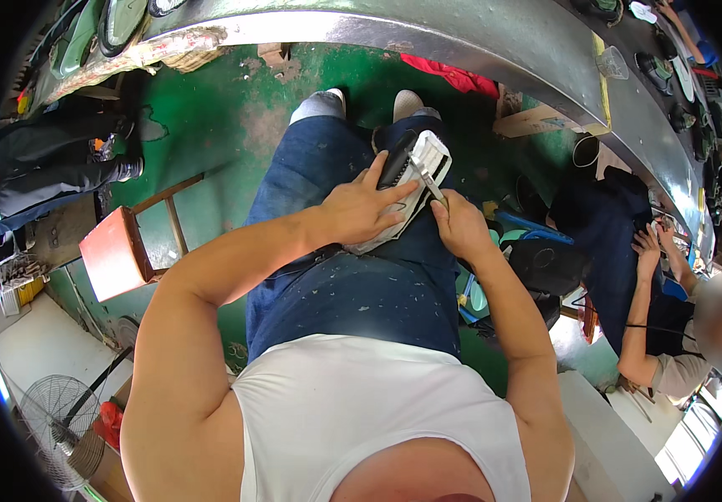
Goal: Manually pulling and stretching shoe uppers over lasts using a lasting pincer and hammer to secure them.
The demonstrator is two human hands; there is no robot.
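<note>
Across my lap lies a shoe (433, 156), with a pale underside and a black upper along its left edge. It is tilted, one end pointing away to the right. My left hand (362, 206) grips it from the left, its fingers spread over the pale side and pressing it against my thighs. My right hand (463, 224) is closed round a slim metal hand tool (426, 174). The tool's far end rests at the shoe's black edge; its exact kind is hard to make out. The shoe's near end is partly covered by my left hand.
Ahead curves a long metal-edged bench (361, 27), with several shoes on it. A red stool (115, 254) stands to my left, a fan (58, 422) behind it. At right a co-worker's hand (647, 251) is near the bench. A red cloth (453, 75) hangs under the bench.
</note>
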